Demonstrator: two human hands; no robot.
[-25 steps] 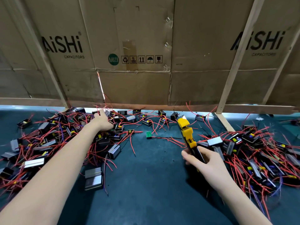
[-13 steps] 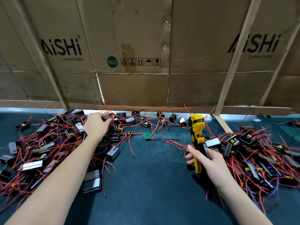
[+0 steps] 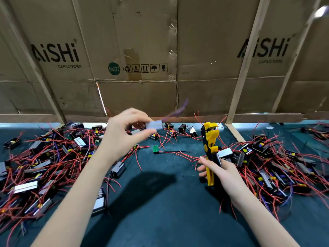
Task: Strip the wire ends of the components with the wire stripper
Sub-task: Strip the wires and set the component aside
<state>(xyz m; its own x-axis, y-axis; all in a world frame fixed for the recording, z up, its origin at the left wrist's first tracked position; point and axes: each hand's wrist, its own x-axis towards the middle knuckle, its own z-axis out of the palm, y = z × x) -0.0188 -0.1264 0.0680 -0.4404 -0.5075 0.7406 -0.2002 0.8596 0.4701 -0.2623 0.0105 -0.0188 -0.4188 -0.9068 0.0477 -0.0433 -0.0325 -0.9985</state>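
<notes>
My left hand is raised above the table and pinches a small grey component between thumb and fingers. The component is blurred and a purple wire trails up and right from it. My right hand grips the handles of a yellow and black wire stripper, held upright with its jaws at the top. The component hangs to the left of the stripper's jaws, apart from them.
A pile of components with red wires covers the left of the dark green mat; another pile lies at the right. A small green circuit board lies mid-table. A cardboard wall with wooden slats closes the far side.
My left hand has lifted out of the left pile with a grey component and moved right and upward. The right hand has turned the stripper upright.
</notes>
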